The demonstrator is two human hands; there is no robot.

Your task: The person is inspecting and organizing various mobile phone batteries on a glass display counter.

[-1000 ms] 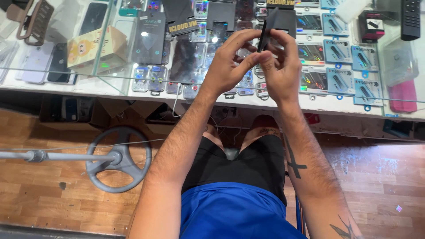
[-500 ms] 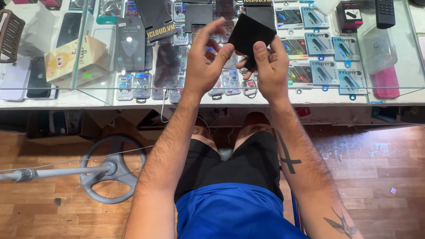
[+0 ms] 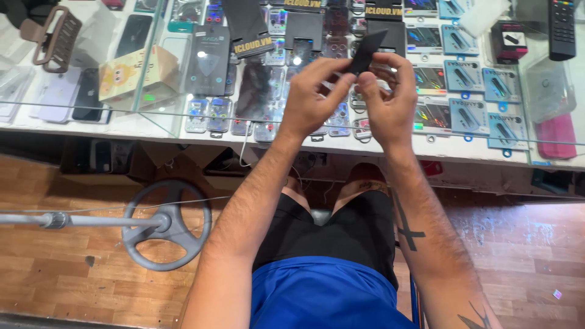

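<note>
Left hand (image 3: 314,97), right hand (image 3: 390,100) raised together, pinching thin black piece (image 3: 367,52), possibly film.

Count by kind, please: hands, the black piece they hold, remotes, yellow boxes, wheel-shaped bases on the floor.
Hands: 2 (left hand, right hand)
thin black piece, pinched by both: 1
black remote: 1
yellow box: 1
grey wheel-shaped base: 1
Total: 6
</note>
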